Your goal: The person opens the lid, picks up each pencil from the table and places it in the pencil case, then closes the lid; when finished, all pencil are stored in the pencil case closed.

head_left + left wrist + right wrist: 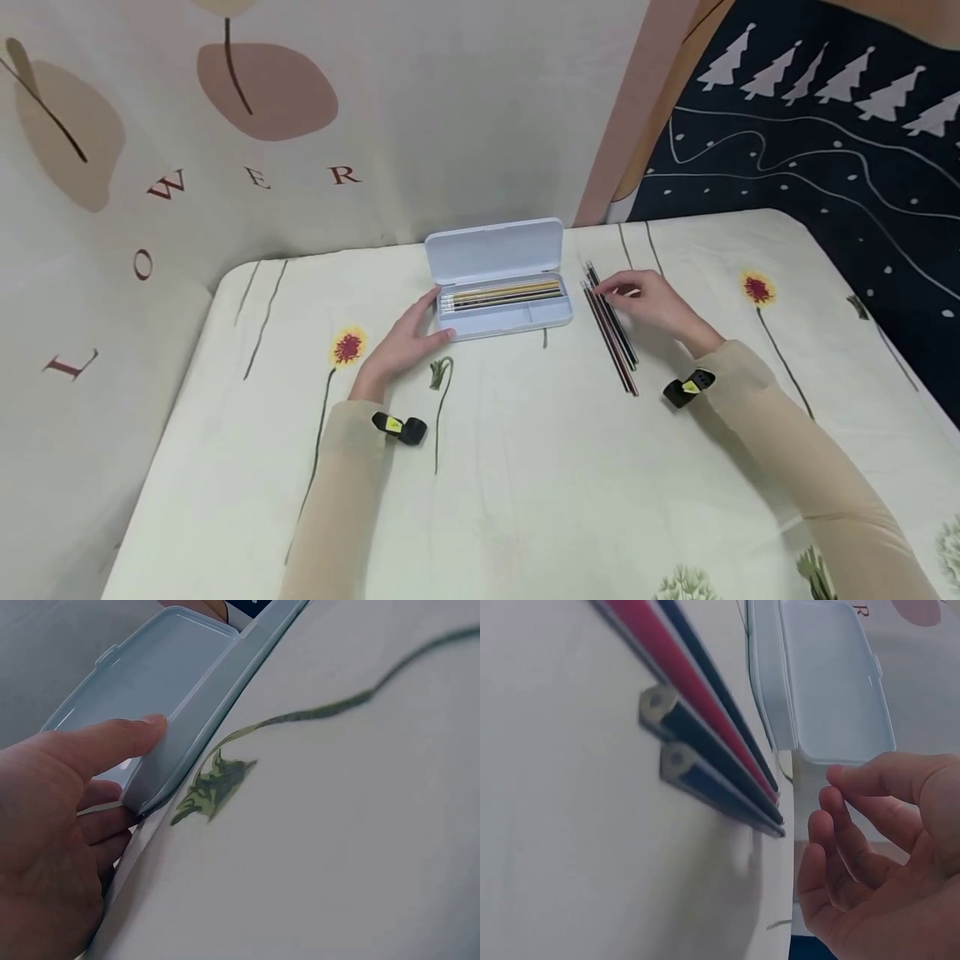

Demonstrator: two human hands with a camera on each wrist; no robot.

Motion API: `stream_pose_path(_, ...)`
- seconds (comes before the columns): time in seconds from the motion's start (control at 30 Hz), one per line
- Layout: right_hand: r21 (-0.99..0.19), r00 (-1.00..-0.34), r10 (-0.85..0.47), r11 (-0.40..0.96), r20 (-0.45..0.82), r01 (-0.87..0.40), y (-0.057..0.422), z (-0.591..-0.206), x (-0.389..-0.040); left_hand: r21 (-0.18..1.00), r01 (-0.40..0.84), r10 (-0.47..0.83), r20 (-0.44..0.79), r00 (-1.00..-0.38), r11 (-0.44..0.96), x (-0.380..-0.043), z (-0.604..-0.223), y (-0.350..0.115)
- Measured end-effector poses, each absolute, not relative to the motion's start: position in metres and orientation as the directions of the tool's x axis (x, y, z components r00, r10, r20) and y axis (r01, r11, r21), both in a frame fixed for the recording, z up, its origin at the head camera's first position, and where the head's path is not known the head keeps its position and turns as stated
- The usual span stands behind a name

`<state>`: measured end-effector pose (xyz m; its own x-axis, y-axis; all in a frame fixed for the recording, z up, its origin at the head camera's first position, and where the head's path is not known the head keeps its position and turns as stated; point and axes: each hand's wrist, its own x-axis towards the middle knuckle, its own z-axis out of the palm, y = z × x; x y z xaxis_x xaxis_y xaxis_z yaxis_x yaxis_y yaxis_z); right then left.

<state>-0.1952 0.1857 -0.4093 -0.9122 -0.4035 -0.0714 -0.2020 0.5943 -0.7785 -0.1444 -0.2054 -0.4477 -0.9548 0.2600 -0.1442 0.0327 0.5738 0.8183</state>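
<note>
A light blue pencil case [491,321] lies with its lid [495,254] raised at the back. Several pencils [502,293] fill its rear compartment, white ends to the left. My left hand [397,346] grips the case's left end, thumb on the front wall and fingers round the corner. To the right of the case, several loose pencils [611,337] lie slanted on the cloth, dark ones and a red one [679,664]. Above their far ends hovers my right hand [651,304], fingers loosely bent. In the right wrist view its thumb and fingertips come close together, with nothing between them.
A white cloth [510,467] printed with flowers covers the table. Behind it hangs a pale printed curtain [450,125], and at the right a dark cloth [810,167] with white trees. Each wrist wears a small black camera [401,428].
</note>
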Motion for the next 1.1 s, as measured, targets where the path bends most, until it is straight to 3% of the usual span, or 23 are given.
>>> stream_pose_path(0.6, -0.774, -0.922, -0.364, 0.62, -0.136, -0.131, 0.207, -0.415, -0.19, 0.806, -0.01, 0.24, -0.187, -0.953, 0.592, -0.145, -0.446, -0.203)
stream_pose_path(1.1, -0.753, -0.927, -0.337, 0.65, -0.163, -0.104, 0.197, -0.428, -0.195, 0.81, 0.004, 0.239, -0.169, -0.956, 0.587, -0.147, -0.448, -0.203)
